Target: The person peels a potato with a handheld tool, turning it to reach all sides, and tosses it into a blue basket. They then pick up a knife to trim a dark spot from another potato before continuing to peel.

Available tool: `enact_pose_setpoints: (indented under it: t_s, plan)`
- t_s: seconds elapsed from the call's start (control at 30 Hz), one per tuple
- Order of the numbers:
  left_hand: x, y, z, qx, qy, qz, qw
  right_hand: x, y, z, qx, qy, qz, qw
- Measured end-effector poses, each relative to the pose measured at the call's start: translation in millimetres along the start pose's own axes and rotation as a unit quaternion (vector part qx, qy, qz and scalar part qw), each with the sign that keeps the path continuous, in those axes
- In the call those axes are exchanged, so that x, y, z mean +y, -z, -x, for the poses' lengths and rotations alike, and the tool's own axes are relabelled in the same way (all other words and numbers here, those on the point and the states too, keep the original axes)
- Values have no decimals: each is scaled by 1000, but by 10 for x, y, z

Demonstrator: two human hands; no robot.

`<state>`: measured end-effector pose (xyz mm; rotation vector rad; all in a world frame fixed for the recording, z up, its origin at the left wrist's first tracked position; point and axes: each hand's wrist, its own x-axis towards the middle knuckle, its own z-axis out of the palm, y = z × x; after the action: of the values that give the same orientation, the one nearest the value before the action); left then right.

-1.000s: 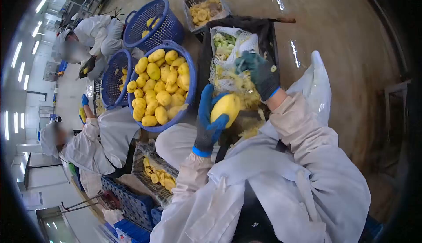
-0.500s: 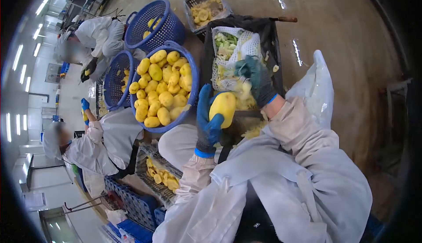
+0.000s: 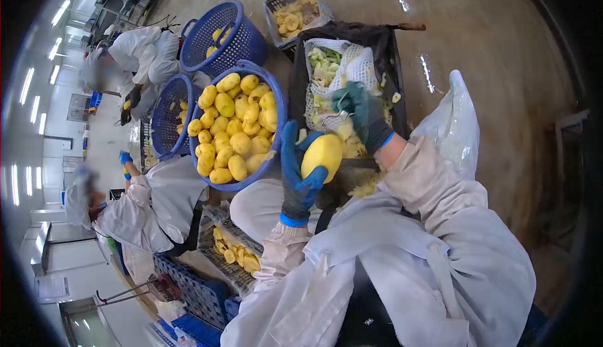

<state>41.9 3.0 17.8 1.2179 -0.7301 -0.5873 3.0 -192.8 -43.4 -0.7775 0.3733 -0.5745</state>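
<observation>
A yellow mango [image 3: 323,158] rests clamped in the gloved left hand [image 3: 298,187], long axis slanting toward the right hand [image 3: 363,113], which hangs just beyond, above a black-lined crate [image 3: 392,64] of peelings [image 3: 352,141]. Blur leaves it unclear whether the right grip is closed on a tool. A blue basket [image 3: 280,103] of mangoes stands leftward.

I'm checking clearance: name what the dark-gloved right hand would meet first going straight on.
The right hand would probably meet the white mesh netting inside the black-lined rectangular crate, though depth is unclear.
</observation>
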Motion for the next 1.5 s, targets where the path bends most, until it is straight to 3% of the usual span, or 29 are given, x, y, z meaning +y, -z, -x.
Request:
enact_pose_setpoints:
  t_s: [0.03, 0.07, 0.17, 0.2, 0.3, 0.37, 0.63, 0.73, 0.8, 0.83, 0.9, 0.93, 0.97, 1.0, 1.03, 1.13, 1.17, 1.23, 1.3, 1.37, 1.43, 1.47, 1.5]
  plan:
    - [29, 5, -12, 2, -16, -15, 1000, 97, 192, -176, 0, 23, 12, 1000]
    - [74, 9, -19, 1, -28, -30, 999, -68, 33, -40, 39, -63, -136, 988]
    - [99, -53, 50, 10, -5, -33, 999, -366, -606, 463, -24, -40, -146, 988]
    - [117, -52, -8, 6, 0, -32, 999, -280, -575, 430, -3, -32, -51, 998]
    - [-72, 53, 22, 28, 22, 34, 999, -5, -47, 5, 42, 120, 9, 992]
    - [-51, 59, 97, 35, 28, 60, 997, -128, 9, 77, 78, 69, 9, 995]
    - [61, -183, 21, 38, 39, 162, 985, -469, -562, 495, -48, -13, -121, 991]
    - [123, -229, 50, 118, 207, 363, 901, -456, -589, 517, -74, -14, -114, 991]
    - [21, -222, 55, 130, 250, 448, 849, -390, -571, 561, -79, -21, -83, 993]
    - [-62, -205, 76, 134, 272, 489, 818, -343, -556, 545, -107, 43, -22, 993]
    - [-205, -151, 133, 113, 284, 480, 823, -242, -500, 431, -158, 169, 98, 968]
    - [-217, -150, 123, 111, 290, 475, 823, -311, -324, 246, -109, 357, 430, 822]
    - [-212, -139, 100, 107, 295, 468, 826, -292, -181, 132, -49, 274, 287, 917]
    - [-187, -124, 103, 47, 280, 470, 836, -377, -144, 99, -8, 213, 181, 960]
    - [-162, -127, 71, 58, 281, 472, 834, -450, -122, 78, 33, 146, 74, 986]
    - [-72, -239, 36, 104, 309, 503, 801, -470, -435, 485, -91, 239, 249, 934]
    - [-86, -254, 14, 102, 312, 501, 801, -333, -481, 553, -134, 148, 154, 968]
    - [-115, -253, 4, 103, 318, 493, 803, -133, -202, 268, -133, 218, 215, 943]
    - [-135, -230, 1, 140, 323, 471, 809, -330, -52, 92, 9, 320, 339, 885]
    - [-114, -243, -20, 130, 317, 493, 799, -378, -113, 152, -42, 154, 47, 986]
    - [-142, -302, -46, 130, 315, 472, 813, -251, -358, 445, -106, 188, 150, 965]
    - [-234, -287, -46, 131, 318, 474, 811, -347, -504, 593, -94, 56, 111, 988]
    - [-254, -279, -45, 132, 323, 473, 809, -298, -375, 482, -56, 128, 169, 976]
